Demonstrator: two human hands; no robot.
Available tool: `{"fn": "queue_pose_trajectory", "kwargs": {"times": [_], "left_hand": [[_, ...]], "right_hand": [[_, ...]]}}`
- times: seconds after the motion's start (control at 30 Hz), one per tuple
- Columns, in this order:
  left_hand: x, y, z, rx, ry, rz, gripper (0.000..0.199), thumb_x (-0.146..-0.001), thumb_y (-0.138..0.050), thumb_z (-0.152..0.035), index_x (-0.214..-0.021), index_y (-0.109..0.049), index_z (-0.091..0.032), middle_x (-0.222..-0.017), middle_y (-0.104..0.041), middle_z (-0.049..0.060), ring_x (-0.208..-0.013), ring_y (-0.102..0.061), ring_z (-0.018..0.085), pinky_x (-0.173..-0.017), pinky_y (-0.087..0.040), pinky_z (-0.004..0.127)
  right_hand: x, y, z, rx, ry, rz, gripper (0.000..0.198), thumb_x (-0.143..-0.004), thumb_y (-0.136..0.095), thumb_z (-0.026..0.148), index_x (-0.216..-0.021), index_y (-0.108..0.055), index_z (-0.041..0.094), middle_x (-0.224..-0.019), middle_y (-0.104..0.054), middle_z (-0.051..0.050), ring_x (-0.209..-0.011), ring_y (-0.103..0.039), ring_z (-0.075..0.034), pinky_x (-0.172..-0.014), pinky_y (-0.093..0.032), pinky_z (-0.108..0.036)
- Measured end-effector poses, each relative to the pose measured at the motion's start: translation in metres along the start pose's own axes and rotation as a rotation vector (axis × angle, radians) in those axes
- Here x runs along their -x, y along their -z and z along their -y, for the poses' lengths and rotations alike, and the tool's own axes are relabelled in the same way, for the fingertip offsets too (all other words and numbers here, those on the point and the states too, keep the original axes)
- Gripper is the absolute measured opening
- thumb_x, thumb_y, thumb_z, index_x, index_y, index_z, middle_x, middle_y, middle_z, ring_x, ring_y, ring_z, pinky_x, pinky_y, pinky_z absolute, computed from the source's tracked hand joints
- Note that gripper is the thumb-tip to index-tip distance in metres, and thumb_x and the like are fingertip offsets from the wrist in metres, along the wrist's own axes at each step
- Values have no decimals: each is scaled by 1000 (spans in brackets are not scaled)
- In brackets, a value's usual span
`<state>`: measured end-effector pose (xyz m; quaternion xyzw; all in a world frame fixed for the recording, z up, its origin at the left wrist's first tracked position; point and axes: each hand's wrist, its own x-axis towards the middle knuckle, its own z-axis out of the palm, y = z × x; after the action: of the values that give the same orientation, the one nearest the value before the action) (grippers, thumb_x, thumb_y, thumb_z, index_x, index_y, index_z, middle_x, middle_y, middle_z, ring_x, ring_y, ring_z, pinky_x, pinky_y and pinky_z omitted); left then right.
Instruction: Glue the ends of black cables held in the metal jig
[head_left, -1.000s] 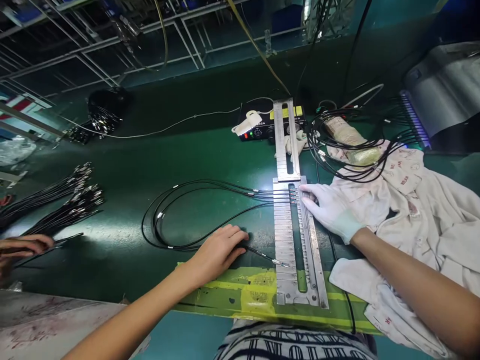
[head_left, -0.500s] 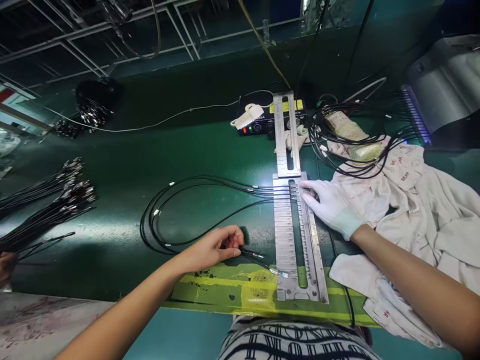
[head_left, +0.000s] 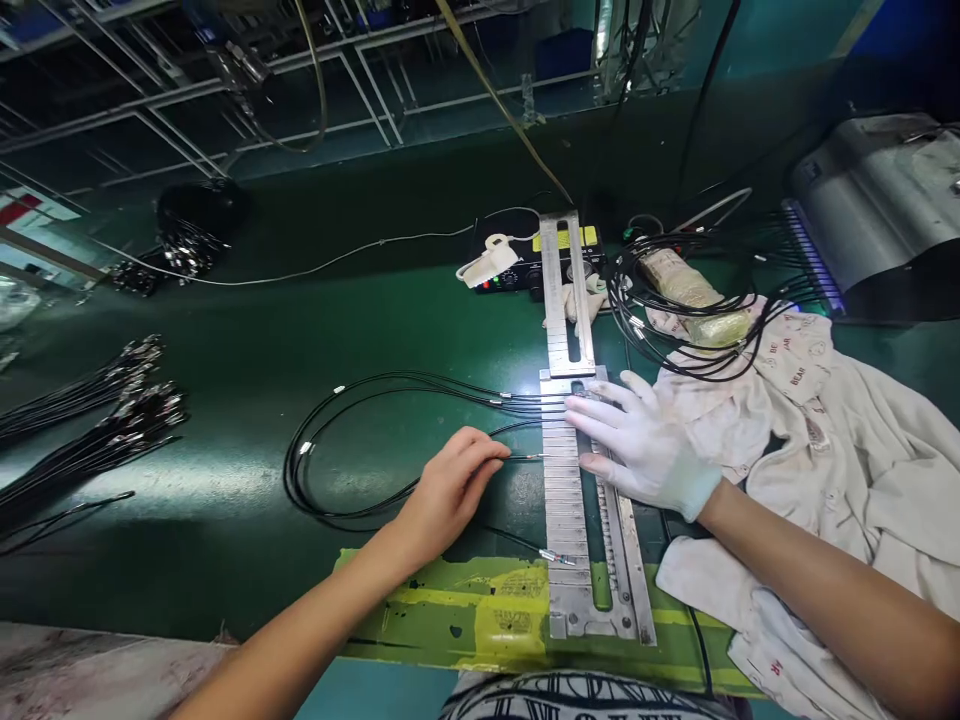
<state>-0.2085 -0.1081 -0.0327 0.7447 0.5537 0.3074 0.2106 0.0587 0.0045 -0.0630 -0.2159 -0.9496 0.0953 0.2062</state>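
My left hand [head_left: 450, 485], bare, pinches a thin black cable [head_left: 519, 457] just behind its end. The cable's metal-tipped end points right, at the left edge of a slotted metal fixture [head_left: 566, 520]. My right hand [head_left: 649, 445], in a white glove, lies with its fingers stretched over the upper part of the fixture. Under its fingertips run several black cables [head_left: 465, 390] set in the slots; their ends are hidden by the glove. These cables loop round to the left, with small white sleeves on them. Another loose cable end [head_left: 556, 556] rests across the fixture's lower slots.
Behind the fixture stands a black control box [head_left: 529, 270] with a white clip-like piece [head_left: 491, 262] on it. At right lie coiled cables [head_left: 637, 340], a pale cloth [head_left: 862, 450] and a metal machine [head_left: 885, 210]. Cable bundles [head_left: 97, 430] lie at left.
My left hand has moved up and right, bringing a cable end to the fixture. My right hand has spread its fingers and shifted left over the seated cables. The view has tilted slightly.
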Motion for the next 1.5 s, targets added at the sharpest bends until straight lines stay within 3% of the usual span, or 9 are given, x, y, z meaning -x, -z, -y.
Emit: {"fn": "queue_pose_trajectory", "kwargs": {"times": [0.17,0.37,0.6,0.77,1.0,1.33,1.5], "left_hand": [[-11,-9,-3,-61,-70,15,22,-100,-42,-14,-115,-57,-20,-100,-57,6,-91,-58,14,-81,-51,25],[-20,-10,2,-127,-96,-48,19,-100,-43,-16,-109,-60,-18,-94,-61,5,-87,-61,14,-76,-52,24],[-30,-20,16,-264,-187,-24,27,-101,-39,-16,-114,-62,-18,-88,-59,4,-76,-59,13,-67,-50,23],[-42,-28,25,-382,-313,52,34,-98,-35,-10,-114,-65,-17,-84,-61,5,-71,-56,14,-63,-46,23],[-58,-42,26,-452,-446,101,37,-101,-31,-14,-110,-67,-15,-81,-61,6,-65,-53,15,-58,-44,25],[-64,-50,26,-422,-458,109,29,-102,-35,-12,-104,-63,-13,-82,-61,5,-72,-57,14,-65,-48,24],[-55,-51,27,-412,-432,43,24,-100,-41,-13,-108,-64,-14,-99,-64,10,-91,-57,20,-78,-49,32]], "right_hand": [[0,-1,-4,-20,87,36,43,-97,-51,37,-137,-53,21,-142,-57,-6,-136,-43,-31,-115,-22,-61],[0,-2,-6,-27,72,-25,41,-97,-51,27,-138,-50,21,-135,-62,-9,-132,-49,-28,-114,-26,-59],[2,-3,-5,-49,22,-70,48,-97,-46,19,-145,-42,20,-136,-61,-12,-131,-50,-25,-114,-30,-58],[3,-6,-7,-115,-155,-251,46,-99,-45,17,-144,-43,23,-132,-63,-9,-125,-56,-22,-114,-35,-52],[1,-10,-13,-161,-304,-268,45,-100,-45,23,-144,-41,23,-125,-66,-8,-119,-56,-23,-108,-42,-48],[-1,-10,-14,-219,-322,-244,35,-99,-48,23,-134,-51,20,-126,-65,-9,-118,-57,-22,-106,-43,-46],[-1,-8,-14,-241,-330,-252,35,-98,-49,21,-133,-51,18,-124,-65,-8,-117,-57,-21,-107,-44,-45]]}}
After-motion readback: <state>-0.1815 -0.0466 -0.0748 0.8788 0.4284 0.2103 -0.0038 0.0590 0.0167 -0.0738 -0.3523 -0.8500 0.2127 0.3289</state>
